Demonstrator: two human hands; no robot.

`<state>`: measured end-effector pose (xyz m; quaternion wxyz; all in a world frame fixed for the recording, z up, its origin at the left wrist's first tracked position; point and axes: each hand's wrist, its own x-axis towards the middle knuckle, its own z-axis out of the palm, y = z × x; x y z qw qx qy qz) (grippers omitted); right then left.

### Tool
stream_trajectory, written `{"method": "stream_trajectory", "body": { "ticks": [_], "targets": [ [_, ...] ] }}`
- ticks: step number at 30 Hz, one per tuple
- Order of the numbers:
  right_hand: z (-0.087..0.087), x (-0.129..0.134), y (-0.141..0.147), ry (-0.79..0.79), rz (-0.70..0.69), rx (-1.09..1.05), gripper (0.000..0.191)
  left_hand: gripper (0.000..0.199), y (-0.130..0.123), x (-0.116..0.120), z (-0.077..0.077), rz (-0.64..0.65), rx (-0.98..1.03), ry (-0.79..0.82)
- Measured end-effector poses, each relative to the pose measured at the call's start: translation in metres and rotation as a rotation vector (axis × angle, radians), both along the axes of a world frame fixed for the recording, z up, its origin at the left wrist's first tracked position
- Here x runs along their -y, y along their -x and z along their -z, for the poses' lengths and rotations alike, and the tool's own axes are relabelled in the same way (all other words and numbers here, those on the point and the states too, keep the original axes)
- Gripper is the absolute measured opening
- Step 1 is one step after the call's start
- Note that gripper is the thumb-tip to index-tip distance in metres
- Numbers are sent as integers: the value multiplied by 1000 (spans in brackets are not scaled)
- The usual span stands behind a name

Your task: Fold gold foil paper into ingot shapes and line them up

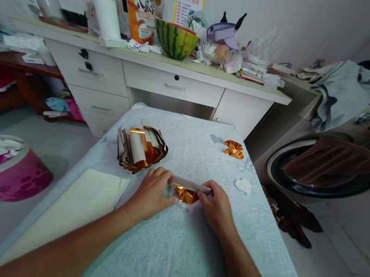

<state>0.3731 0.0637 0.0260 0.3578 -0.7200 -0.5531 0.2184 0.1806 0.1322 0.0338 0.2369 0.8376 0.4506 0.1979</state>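
Note:
Both hands hold one sheet of gold foil paper (186, 195), its shiny side toward me and a pale strip along its far edge. My left hand (153, 193) pinches the left end between thumb and fingers. At the right end, the fingers of my right hand (215, 204) are closed on the same sheet. Beyond my left hand sits a bundle of rolled and folded gold and white paper (139, 150). Two folded gold foil pieces (234, 149) lie together at the far right of the cloth-covered table (166, 257).
Pale flat paper (86, 198) lies on the table's left side. Behind stands a white desk (175, 88) with a watermelon half (175, 41) and an orange snack bag (141, 5). A pink bin (29, 179) is at left, a washing machine (310, 144) at right.

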Motion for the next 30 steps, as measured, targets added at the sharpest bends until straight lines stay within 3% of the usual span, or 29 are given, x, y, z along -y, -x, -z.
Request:
{"method": "stream_trajectory", "body": {
  "ticks": [3, 8, 10, 15, 19, 22, 30],
  "targets": [
    [-2, 1, 0, -22, 2, -156, 8, 20, -1, -1, -1, 9, 141, 111],
    [-1, 2, 4, -91, -32, -445, 14, 19, -7, -1, 2, 74, 596, 548],
    [0, 2, 6, -94, -58, -478, 15, 17, -10, 0, 1, 67, 680, 634],
    [-1, 5, 10, -28, -157, -526, 36, 24, -14, 2, 1, -31, 776, 619],
    [-3, 9, 14, -8, -208, -471, 64, 12, -13, 2, 4, -24, 679, 395],
    [-3, 11, 17, -30, -248, -403, 65, 9, -12, 2, 3, -6, 560, 281],
    [-2, 12, 19, -64, -246, -465, 69, 30, -11, 4, -1, 44, 602, 495]
  ]
}}
